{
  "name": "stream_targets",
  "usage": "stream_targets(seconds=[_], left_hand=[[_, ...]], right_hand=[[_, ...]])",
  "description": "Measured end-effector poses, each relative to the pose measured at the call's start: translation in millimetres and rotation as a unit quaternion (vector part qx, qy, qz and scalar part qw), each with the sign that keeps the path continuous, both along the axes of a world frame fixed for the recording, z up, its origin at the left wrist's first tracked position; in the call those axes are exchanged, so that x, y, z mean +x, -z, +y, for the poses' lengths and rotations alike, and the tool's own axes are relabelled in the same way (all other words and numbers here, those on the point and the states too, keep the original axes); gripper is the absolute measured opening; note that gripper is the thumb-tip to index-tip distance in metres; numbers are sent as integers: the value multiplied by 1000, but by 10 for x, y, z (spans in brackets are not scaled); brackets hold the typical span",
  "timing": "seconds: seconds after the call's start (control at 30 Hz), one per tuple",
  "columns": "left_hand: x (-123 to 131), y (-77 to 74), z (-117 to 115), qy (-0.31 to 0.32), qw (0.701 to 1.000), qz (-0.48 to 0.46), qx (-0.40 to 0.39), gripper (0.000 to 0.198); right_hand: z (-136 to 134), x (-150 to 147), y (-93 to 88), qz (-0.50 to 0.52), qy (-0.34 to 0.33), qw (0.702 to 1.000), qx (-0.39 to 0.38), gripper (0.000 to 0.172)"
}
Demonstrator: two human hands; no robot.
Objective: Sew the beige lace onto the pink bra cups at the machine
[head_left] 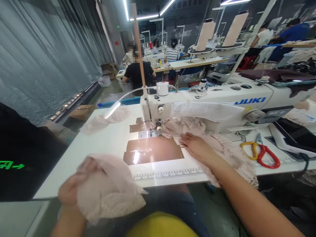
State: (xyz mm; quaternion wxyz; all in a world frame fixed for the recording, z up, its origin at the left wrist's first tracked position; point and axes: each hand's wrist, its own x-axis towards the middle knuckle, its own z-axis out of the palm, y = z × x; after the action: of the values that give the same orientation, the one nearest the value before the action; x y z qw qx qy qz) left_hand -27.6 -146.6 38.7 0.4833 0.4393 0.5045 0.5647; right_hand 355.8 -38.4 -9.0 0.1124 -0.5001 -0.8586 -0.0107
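Observation:
My left hand (71,187) is closed on a pale pink piece of fabric (111,191), which hangs over the table's front edge and is blurred by motion. To the right of the needle, my right hand (195,144) rests with its fingers stretched out against a gathered pale pink garment piece (229,154). That gathered cloth bunches under the arm of the white sewing machine (209,102) and spreads beneath my right forearm. Beside the needle plate (147,134), brown tape (153,149) covers part of the table. Another ruffled fabric piece (108,118) lies at the table's far left.
Scissors (261,153) with yellow and red handles lie right of the garment. A ruler strip (168,174) runs along the front edge of the white table (74,148). A copper-coloured rod (139,46) rises by the machine head. Co-workers sit at machines behind.

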Motion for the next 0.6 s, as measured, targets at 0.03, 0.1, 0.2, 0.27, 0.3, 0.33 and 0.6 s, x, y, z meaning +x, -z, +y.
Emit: stream_targets(seconds=[0.03, 0.1, 0.2, 0.27, 0.3, 0.33, 0.6], left_hand=[[-30, -65, 62, -37, 997, -50, 40, 18], [-107, -129, 203, -82, 989, -104, 67, 19], [-226, -19, 376, -25, 999, -32, -33, 30], [-255, 124, 433, 11, 996, 8, -90, 41], [-247, 187, 447, 22, 994, 17, -104, 46], [-228, 232, 455, 38, 993, 26, -108, 49], [-132, 107, 492, 242, 958, 150, -25, 42]], right_hand=[[83, 18, 2, -6, 8, 1000, 4, 29], [183, 28, -11, -7, 19, 1000, 17, 30], [132, -157, -28, 15, 12, 1000, 7, 34], [-16, -427, -16, 41, -3, 998, -44, 36], [-112, -584, -8, 52, -9, 996, -77, 36], [-213, -740, -4, 71, -28, 992, -104, 36], [-554, -1398, -363, 301, -156, 901, -269, 52]])
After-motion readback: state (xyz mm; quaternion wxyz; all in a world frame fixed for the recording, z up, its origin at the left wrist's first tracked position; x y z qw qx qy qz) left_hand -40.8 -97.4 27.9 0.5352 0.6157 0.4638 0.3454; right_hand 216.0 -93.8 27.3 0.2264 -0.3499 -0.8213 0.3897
